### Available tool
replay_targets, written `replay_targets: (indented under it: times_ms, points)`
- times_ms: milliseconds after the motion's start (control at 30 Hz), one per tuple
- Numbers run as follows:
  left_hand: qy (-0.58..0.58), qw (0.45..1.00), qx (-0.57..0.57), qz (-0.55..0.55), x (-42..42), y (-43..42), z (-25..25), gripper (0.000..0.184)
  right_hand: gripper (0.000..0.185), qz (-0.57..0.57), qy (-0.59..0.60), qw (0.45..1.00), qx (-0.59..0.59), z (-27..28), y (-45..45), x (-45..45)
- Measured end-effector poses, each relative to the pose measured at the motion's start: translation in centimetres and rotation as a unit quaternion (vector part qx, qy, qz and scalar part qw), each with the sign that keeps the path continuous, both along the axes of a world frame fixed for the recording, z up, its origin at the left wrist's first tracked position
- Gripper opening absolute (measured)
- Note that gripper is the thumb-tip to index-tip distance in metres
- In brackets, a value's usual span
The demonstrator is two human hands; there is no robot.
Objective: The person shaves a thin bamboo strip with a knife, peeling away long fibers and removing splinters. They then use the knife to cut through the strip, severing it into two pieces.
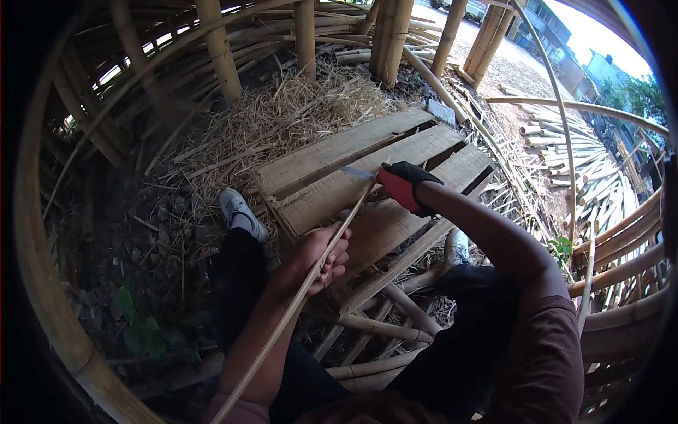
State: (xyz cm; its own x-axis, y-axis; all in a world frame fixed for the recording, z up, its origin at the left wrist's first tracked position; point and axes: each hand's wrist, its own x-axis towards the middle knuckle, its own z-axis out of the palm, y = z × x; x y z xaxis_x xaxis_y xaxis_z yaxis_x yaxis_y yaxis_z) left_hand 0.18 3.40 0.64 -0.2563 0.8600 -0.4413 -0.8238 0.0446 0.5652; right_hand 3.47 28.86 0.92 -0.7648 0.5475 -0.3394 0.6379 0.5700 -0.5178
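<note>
My bare left hand (323, 258) is closed around a long, thin bamboo strip (291, 307). The strip slants from the bottom edge of the view up to the far end near my other hand. A red and black glove covers my right hand (405, 186), closed on a knife whose pale blade (357, 172) points left. That blade lies at or right beside the strip's upper end; whether it touches cannot be made out. The knife's handle is hidden in the glove. Beneath both hands stands a slatted wooden table (318, 199) with gaps between its boards.
A heap of straw-like shavings (304, 106) lies behind the table. Upright bamboo posts (220, 53) stand beyond it, and a curved bamboo pole (42, 283) borders the left. Many cut bamboo poles (593, 169) are piled at the right. My shoes (240, 212) flank the table.
</note>
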Motion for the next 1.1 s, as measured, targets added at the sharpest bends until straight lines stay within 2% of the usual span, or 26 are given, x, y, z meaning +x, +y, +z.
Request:
replay_targets:
  times_ms: [33,67,133,167,200,267,300,367,400,467,533,633,667,767,867,900,1000,1067,1100]
  points:
    - [-0.001,1.000,-0.002,-0.001,0.1,-0.2,0.1,0.024,0.044,0.077,0.094,0.989,0.089,-1.0,-0.2,0.0]
    - [-0.004,1.000,-0.004,-0.003,0.3,-0.4,0.0,0.024,0.044,0.079,0.091,0.989,0.086,-1.4,0.3,-0.3]
    - [-0.010,1.000,0.000,0.002,0.3,-0.2,-0.5,0.024,0.046,-0.047,-0.044,0.997,-0.050,1.7,0.1,-0.8]
    - [-0.011,1.000,0.006,0.004,0.1,0.0,-0.6,0.025,0.048,-0.052,-0.128,0.990,-0.008,3.9,-1.6,-0.5]
    - [-0.009,1.000,0.009,0.004,0.1,0.0,-0.3,0.025,0.049,0.086,0.015,0.982,0.165,1.4,-1.6,0.1]
    - [0.000,1.000,-0.018,0.017,0.6,-0.4,0.1,0.024,0.050,0.068,0.010,0.983,0.172,2.1,-3.0,0.5]
    - [-0.003,1.000,-0.018,0.017,0.7,-0.4,-0.1,0.024,0.050,0.069,0.007,0.983,0.172,2.7,-3.1,0.5]
    - [-0.003,1.000,-0.006,0.013,0.5,0.1,-0.2,0.025,0.054,-0.019,-0.116,0.993,-0.018,4.1,-2.7,0.0]
    - [-0.001,1.000,-0.001,0.014,0.4,0.1,-0.3,0.025,0.054,-0.019,-0.114,0.993,-0.013,3.3,-2.7,0.1]
    - [0.014,1.000,-0.018,-0.001,0.1,0.0,-0.8,0.024,0.052,0.043,0.041,0.994,0.089,-0.1,-3.3,1.0]
    - [0.000,1.000,-0.005,0.009,0.3,0.0,-1.3,0.024,0.052,0.048,0.029,0.995,0.080,1.9,-4.7,1.6]
    - [-0.008,1.000,0.007,0.014,0.3,0.4,-1.2,0.023,0.053,0.051,-0.107,0.990,0.079,4.5,-3.4,1.2]
    - [-0.009,1.000,0.002,0.012,0.2,0.5,-1.1,0.022,0.053,0.051,-0.106,0.989,0.084,4.1,-3.8,1.3]
    - [-0.007,1.000,0.002,0.010,-0.1,0.4,-2.4,0.022,0.052,0.084,0.004,0.984,0.158,2.2,-7.5,2.4]
    - [-0.029,0.999,-0.018,0.038,0.3,0.2,-1.4,0.022,0.053,0.058,-0.007,0.992,0.113,3.1,-6.0,2.0]
    - [-0.026,0.999,-0.014,0.039,0.3,0.4,-1.3,0.022,0.053,0.061,-0.024,0.983,0.170,3.7,-5.7,1.5]
    - [0.001,1.000,-0.002,0.026,-0.1,0.7,-1.9,0.024,0.053,0.078,-0.012,0.980,0.184,4.0,-8.0,2.7]
    - [0.007,0.999,0.002,0.034,0.2,0.9,-2.6,0.023,0.054,0.112,0.011,0.987,0.110,2.2,-8.6,3.2]
    - [-0.007,0.999,-0.009,0.042,0.3,0.9,-1.6,0.026,0.055,0.096,-0.032,0.990,0.096,3.3,-8.6,2.9]
